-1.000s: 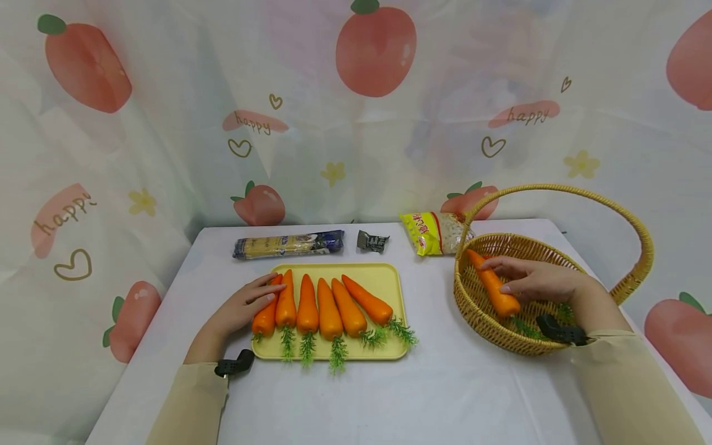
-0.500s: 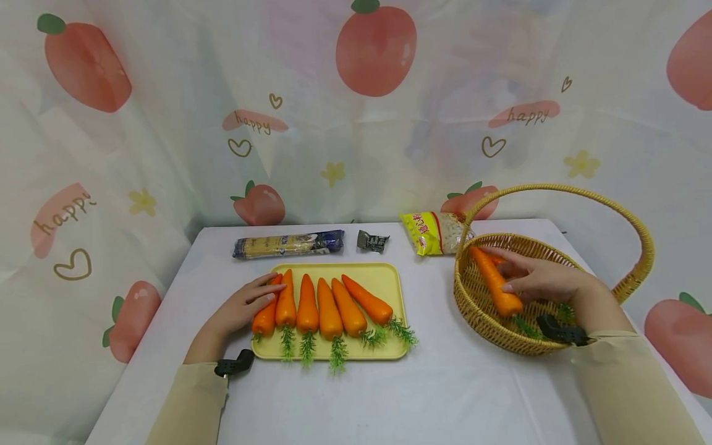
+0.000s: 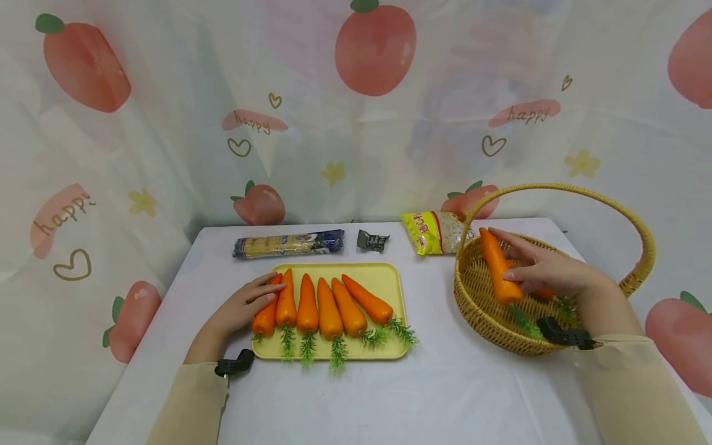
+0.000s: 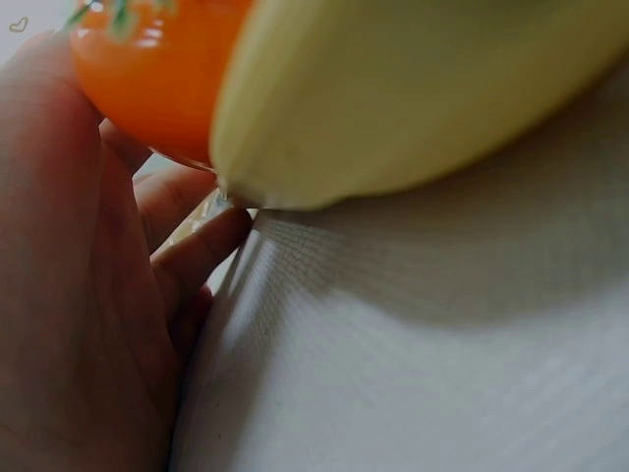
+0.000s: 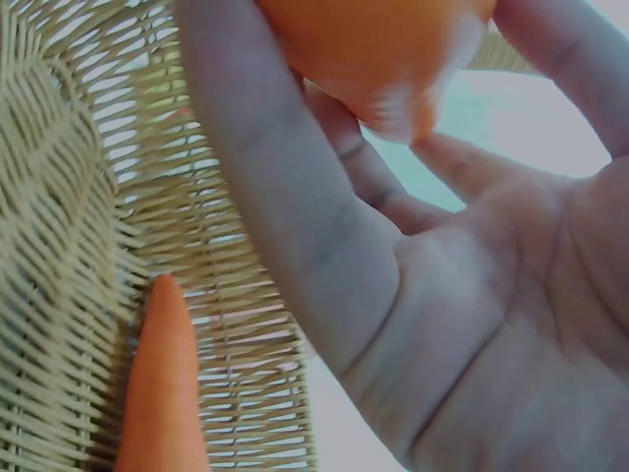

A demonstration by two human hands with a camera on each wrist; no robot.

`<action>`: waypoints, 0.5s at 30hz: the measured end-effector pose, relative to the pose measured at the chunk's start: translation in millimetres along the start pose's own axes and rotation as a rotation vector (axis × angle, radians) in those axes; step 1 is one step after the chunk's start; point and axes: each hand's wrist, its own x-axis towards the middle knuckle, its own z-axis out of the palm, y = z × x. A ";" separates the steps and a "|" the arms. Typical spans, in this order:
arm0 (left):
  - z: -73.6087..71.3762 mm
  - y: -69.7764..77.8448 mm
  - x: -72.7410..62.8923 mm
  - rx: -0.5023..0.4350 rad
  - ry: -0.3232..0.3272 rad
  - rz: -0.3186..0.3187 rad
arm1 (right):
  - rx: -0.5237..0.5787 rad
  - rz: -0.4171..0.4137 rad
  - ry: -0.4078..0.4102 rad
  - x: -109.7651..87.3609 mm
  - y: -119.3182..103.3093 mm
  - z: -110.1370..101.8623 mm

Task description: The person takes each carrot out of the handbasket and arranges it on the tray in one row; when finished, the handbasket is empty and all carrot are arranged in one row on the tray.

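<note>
In the head view my right hand (image 3: 547,266) pinches an orange carrot (image 3: 499,266) between thumb and fingers, tip pointing up and its green top hanging inside the wicker basket (image 3: 473,303). Below that hand, a second carrot (image 5: 162,393) lies in the basket in the right wrist view. My left hand (image 3: 245,306) rests at the left side of a pale yellow tray (image 3: 384,281), its fingers loosely extended and touching the leftmost carrot (image 3: 265,319). Several carrots lie in a row on the tray, green tops toward me. The left wrist view shows the tray's edge (image 4: 373,108) close up.
Behind the tray lie a long packet of noodles (image 3: 289,244) and a small dark wrapped packet (image 3: 372,241). A yellow and clear bag (image 3: 431,233) sits by the basket's back left. The basket's tall handle (image 3: 556,186) arches over the right hand.
My right hand has raised its carrot upward and slightly right, tilting it more upright above the basket floor. The left hand and the tray's carrots stay still.
</note>
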 end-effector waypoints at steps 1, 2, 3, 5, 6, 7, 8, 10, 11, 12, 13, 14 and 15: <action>0.0 0.1 -0.1 -0.001 -0.001 0.001 | 0.000 -0.010 0.006 -0.5 -1.9 0.4; 0.0 0.1 -0.2 0.000 -0.001 0.002 | 0.002 -0.014 0.013 -1.1 -3.8 0.7; 0.0 0.2 -0.2 0.000 -0.001 0.002 | 0.003 -0.020 0.018 -1.8 -5.4 1.0; -0.2 0.5 -0.4 -0.001 -0.002 0.001 | 0.019 -0.020 0.022 -3.2 -9.1 2.1; -0.4 0.7 -0.6 -0.005 -0.002 0.000 | 0.023 -0.022 0.024 -3.6 -10.8 2.9; -0.5 0.6 -0.5 -0.005 -0.001 -0.001 | 0.022 -0.022 0.028 -4.1 -12.3 3.7; -0.6 0.6 -0.5 -0.006 -0.001 -0.001 | 0.023 -0.020 0.033 -4.4 -14.0 5.0; -0.6 0.8 -0.3 -0.012 0.000 -0.002 | 0.017 -0.015 0.050 -5.0 -17.5 8.1; -0.5 0.4 -0.1 -0.013 0.001 -0.001 | 0.014 -0.011 0.062 -5.2 -19.5 10.1; -0.3 0.2 0.0 -0.014 0.001 0.000 | 0.009 -0.006 0.075 -5.2 -21.3 12.3; -0.1 -0.4 0.3 -0.013 0.002 0.002 | 0.002 0.001 0.091 -5.3 -23.2 14.8; 0.1 -0.7 0.3 -0.012 0.003 0.003 | -0.002 0.012 0.106 -5.4 -25.2 17.5; 0.3 -1.0 0.4 -0.009 0.003 0.004 | -0.003 0.023 0.119 -5.6 -27.0 20.2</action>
